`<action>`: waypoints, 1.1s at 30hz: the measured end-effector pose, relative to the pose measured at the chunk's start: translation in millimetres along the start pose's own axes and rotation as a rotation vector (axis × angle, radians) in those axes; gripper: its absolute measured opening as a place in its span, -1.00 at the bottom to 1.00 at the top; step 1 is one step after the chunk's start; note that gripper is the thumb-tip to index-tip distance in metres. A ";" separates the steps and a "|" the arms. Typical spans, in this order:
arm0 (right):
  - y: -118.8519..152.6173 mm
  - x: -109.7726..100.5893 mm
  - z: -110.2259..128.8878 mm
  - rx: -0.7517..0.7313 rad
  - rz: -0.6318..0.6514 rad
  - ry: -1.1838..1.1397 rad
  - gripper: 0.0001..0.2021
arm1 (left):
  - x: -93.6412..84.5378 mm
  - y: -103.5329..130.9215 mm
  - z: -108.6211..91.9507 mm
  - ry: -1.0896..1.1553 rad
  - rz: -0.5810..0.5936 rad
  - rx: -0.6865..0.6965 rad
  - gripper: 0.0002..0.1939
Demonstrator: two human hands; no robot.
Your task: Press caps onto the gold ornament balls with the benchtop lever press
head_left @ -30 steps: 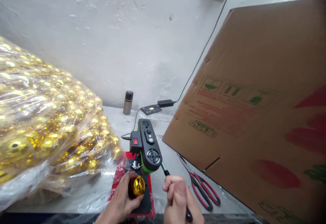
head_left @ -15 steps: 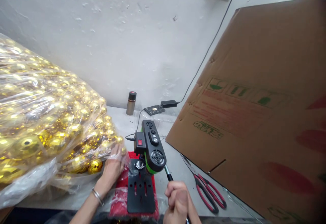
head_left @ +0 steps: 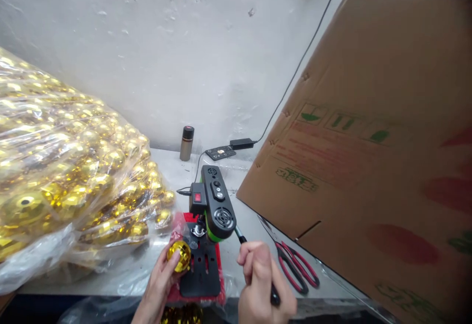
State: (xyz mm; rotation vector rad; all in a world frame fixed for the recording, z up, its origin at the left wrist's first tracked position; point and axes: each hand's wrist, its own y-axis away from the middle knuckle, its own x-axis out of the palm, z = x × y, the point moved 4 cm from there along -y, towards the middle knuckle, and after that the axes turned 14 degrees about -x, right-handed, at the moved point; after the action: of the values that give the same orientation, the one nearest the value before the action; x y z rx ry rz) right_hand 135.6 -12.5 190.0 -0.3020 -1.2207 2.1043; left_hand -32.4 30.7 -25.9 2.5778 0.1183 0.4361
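A small bench drill press [head_left: 218, 206], black with green trim and a red switch, stands on a slotted black base plate [head_left: 201, 277] over red cloth or plastic [head_left: 221, 284]. My left hand [head_left: 158, 282] pinches a shiny gold mirror ball [head_left: 179, 256] just left of the base plate. My right hand [head_left: 263, 282] is wrapped round the drill press's black-gripped lever [head_left: 241, 239], to the right of the machine. The drill's tip is hidden under its head. More gold balls [head_left: 182, 314] show at the bottom edge, below the table.
A big clear plastic bag [head_left: 73, 176] of gold balls fills the left side. On the right stands a large cardboard box [head_left: 354, 157], with red-handled scissors [head_left: 297, 267] beside it. A bottle [head_left: 187, 143] and a power adapter [head_left: 241, 143] with its cable lie near the wall.
My left hand has come out of the bag, moving down and right, now with a gold ball in its fingers. My right hand stays on the lever. The view has shifted slightly.
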 end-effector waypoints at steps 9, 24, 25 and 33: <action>7.3 2.3 6.4 0.198 -0.050 -0.045 -0.49 | 28.0 5.1 -9.1 -0.389 -0.160 0.303 -0.27; 13.8 -0.6 7.8 0.207 -0.039 -0.065 -0.53 | 37.9 -2.3 -3.3 -0.712 -0.031 0.475 -0.45; 13.7 0.3 9.6 0.211 -0.038 -0.070 -0.53 | 39.4 -1.4 -4.3 -0.737 -0.015 0.494 -0.45; 32.1 -7.5 -8.3 -0.117 -0.002 -0.050 -0.60 | 38.2 -3.3 -0.4 -0.803 0.014 0.540 -0.44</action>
State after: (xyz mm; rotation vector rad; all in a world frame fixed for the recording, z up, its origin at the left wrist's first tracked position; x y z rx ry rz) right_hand 131.3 -22.4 157.7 -0.3014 -1.3760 2.0532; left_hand 3.5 40.1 -16.4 3.0562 -0.0817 -0.7376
